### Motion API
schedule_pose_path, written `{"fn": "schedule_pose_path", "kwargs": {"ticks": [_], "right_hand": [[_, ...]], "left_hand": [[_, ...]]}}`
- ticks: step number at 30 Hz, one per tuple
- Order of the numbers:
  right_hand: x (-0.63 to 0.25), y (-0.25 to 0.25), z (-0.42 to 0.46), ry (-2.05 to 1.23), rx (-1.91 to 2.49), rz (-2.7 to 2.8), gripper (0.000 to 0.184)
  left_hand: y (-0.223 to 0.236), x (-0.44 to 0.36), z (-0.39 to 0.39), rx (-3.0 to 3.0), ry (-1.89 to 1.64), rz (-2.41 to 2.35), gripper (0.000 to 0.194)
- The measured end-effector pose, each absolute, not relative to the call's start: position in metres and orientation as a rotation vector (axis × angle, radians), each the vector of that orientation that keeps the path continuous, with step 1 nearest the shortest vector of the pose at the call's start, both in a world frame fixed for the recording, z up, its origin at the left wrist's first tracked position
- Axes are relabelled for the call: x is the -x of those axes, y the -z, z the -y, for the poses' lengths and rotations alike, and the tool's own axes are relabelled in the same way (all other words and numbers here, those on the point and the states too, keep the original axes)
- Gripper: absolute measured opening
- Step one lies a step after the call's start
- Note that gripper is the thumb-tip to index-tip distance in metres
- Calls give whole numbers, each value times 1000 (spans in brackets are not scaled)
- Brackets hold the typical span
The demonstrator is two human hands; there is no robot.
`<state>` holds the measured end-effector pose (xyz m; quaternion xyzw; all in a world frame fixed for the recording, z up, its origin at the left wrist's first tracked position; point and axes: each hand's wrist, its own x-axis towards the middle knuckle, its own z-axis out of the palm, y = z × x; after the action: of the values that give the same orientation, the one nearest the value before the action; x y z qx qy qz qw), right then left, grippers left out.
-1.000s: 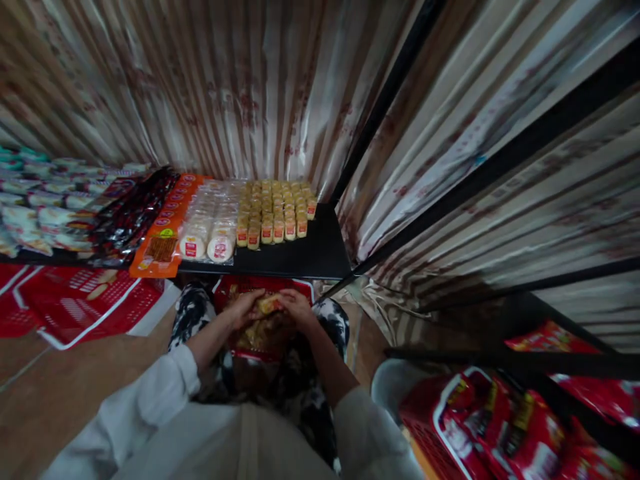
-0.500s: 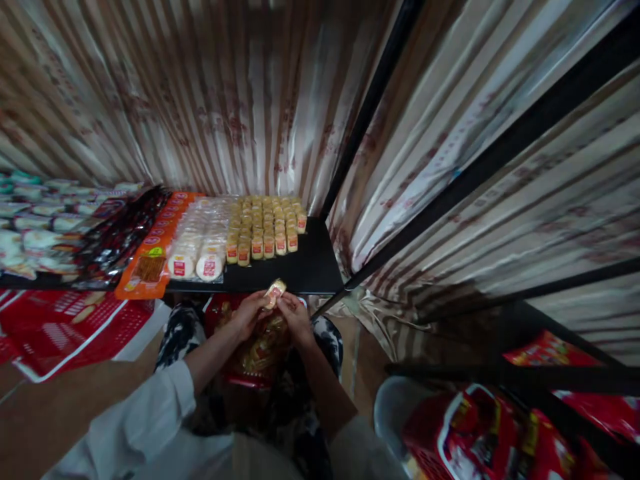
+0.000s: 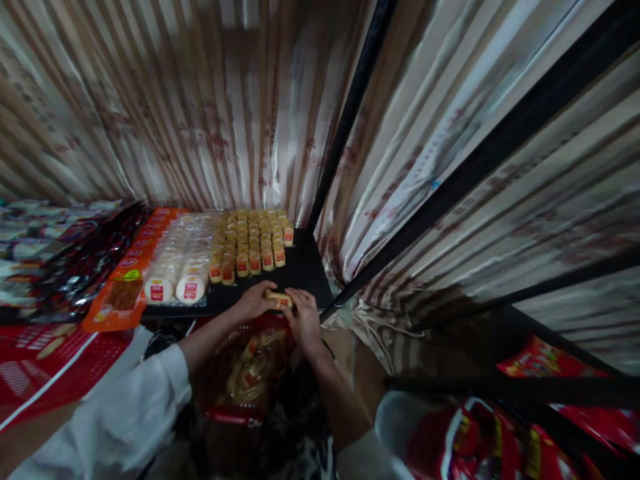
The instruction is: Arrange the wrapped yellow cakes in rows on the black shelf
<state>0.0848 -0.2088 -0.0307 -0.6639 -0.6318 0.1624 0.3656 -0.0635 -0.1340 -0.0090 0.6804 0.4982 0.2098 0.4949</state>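
Note:
Between my two hands is a small yellow wrapped snack (image 3: 280, 300) with a red label, lying sideways just above the front edge of the black shelf (image 3: 310, 267). My left hand (image 3: 257, 301) pinches its left end, and my right hand (image 3: 304, 313) grips the right end. Behind them, rows of the same yellow snacks (image 3: 250, 247) stand on the shelf, red labels facing me. Below my hands a red basket (image 3: 240, 419) holds more loose yellow snacks (image 3: 250, 373) in clear wrapping.
Clear packs of round white cakes (image 3: 175, 267), orange bags (image 3: 130, 273) and dark shiny packs (image 3: 95, 260) line the shelf to the left. A red basket (image 3: 45, 360) sits below them. Black frame bars (image 3: 425, 207) and a striped curtain (image 3: 225, 100) enclose the right and back. Red bags (image 3: 500, 440) lie lower right.
My hands have moved forward over the shelf edge with the snack, which has turned from tilted upright to sideways. The view has shifted slightly, and more of the red basket shows.

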Motion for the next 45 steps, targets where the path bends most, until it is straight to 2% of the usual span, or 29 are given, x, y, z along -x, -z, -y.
{"fn": "schedule_pose_path", "kwargs": {"ticks": [6, 11, 17, 22, 27, 38, 45], "right_hand": [[-102, 13, 186, -341, 1727, 1704, 44], [-116, 12, 148, -412, 1797, 1473, 37], [-135, 36, 89, -546, 1751, 1154, 34], [-142, 49, 54, -527, 1785, 1060, 34], [-143, 49, 33, -529, 1868, 1115, 34], [-142, 70, 9, -587, 1772, 1243, 38], [-141, 70, 12, -433, 1642, 1321, 41]], "left_hand": [[-30, 38, 100, -2095, -403, -1058, 24], [-43, 9, 66, -2174, -504, -1054, 38], [-46, -6, 46, -2394, -620, -1163, 51], [-31, -6, 48, -2755, -461, -994, 47], [-14, -11, 43, -2786, -327, -972, 46], [8, -27, 22, -2562, -453, -1024, 46], [33, -30, 7, -2824, -416, -1091, 39]]}}
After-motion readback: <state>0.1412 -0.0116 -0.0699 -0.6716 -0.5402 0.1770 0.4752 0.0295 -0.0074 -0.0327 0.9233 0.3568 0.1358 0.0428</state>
